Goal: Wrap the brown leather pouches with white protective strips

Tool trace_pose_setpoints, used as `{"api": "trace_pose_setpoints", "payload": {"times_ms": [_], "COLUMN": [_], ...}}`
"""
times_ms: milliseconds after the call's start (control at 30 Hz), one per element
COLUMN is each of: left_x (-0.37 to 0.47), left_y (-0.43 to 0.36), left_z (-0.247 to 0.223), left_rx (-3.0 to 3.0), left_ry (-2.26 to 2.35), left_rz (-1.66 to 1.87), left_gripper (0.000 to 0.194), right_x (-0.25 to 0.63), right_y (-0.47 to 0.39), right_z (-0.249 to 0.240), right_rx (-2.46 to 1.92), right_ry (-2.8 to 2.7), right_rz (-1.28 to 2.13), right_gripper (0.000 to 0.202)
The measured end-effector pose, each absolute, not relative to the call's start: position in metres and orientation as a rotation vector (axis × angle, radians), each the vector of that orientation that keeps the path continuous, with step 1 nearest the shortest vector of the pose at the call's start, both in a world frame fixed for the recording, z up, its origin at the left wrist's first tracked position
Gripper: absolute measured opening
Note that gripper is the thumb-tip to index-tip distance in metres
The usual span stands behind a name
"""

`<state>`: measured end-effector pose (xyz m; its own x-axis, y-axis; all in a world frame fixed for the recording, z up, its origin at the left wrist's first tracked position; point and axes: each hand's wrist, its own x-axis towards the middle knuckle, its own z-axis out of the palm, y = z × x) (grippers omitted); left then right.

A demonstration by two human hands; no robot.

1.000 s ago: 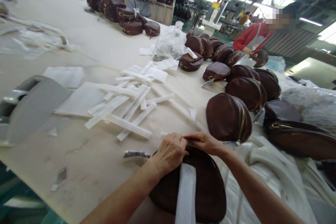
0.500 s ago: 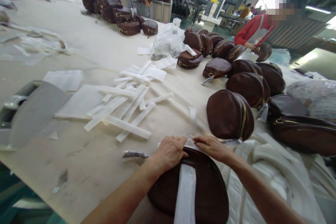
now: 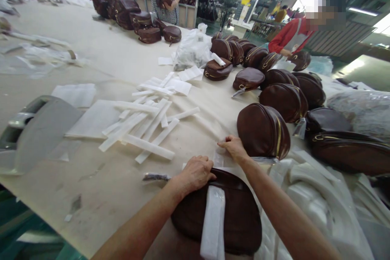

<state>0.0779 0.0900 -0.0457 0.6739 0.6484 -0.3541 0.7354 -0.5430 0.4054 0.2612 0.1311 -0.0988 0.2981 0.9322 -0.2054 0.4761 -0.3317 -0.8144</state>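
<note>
A dark brown leather bag (image 3: 240, 211) lies in front of me, with a white foam strip (image 3: 213, 219) running down its middle. My left hand (image 3: 196, 172) is closed on the bag's upper edge, thumb on the near side and fingers over the far side. Just beyond that edge, my right hand (image 3: 234, 148) pinches a small clear strip (image 3: 217, 157), which looks like tape and hangs toward the bag. To the left of the bag, a wrapped zipper pull (image 3: 156, 177) rests on the table.
Loose white foam strips (image 3: 149, 122) are heaped ahead on the table (image 3: 106, 195). A grey tape dispenser (image 3: 36, 134) sits at the left. Finished-looking brown bags (image 3: 257, 130) line the right side, near white padding (image 3: 317, 195). Co-workers stand at the far edges, one in red sleeves (image 3: 283, 36).
My right hand has left the bag's top edge and moved forward to the clear strip on the table, now between its fingers. My left hand stays on the bag.
</note>
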Motion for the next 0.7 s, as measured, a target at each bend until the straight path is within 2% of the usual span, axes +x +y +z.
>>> {"api": "trace_pose_setpoints", "payload": {"times_ms": [233,367,467,700], "left_x": [0.075,0.075,0.075,0.075], "left_y": [0.09,0.089,0.088,0.085], "left_z": [-0.046,-0.043,-0.041,-0.042], "left_rx": [2.348,2.344,2.347,2.364], "left_ry": [1.07,1.087,1.095,1.11], "left_rz": [-0.194,-0.182,-0.173,-0.157], "left_gripper": [0.023,0.021,0.022,0.023], "right_x": [0.251,0.255,0.261,0.258], "right_y": [0.094,0.067,0.054,0.041], "right_z": [-0.046,-0.042,-0.056,-0.065], "right_rx": [-1.607,-1.529,-1.724,-1.854], "right_ry": [-1.24,-1.414,-1.633,-1.833], "right_rz": [1.148,1.329,1.189,0.916], "right_gripper": [0.041,0.048,0.05,0.028]}}
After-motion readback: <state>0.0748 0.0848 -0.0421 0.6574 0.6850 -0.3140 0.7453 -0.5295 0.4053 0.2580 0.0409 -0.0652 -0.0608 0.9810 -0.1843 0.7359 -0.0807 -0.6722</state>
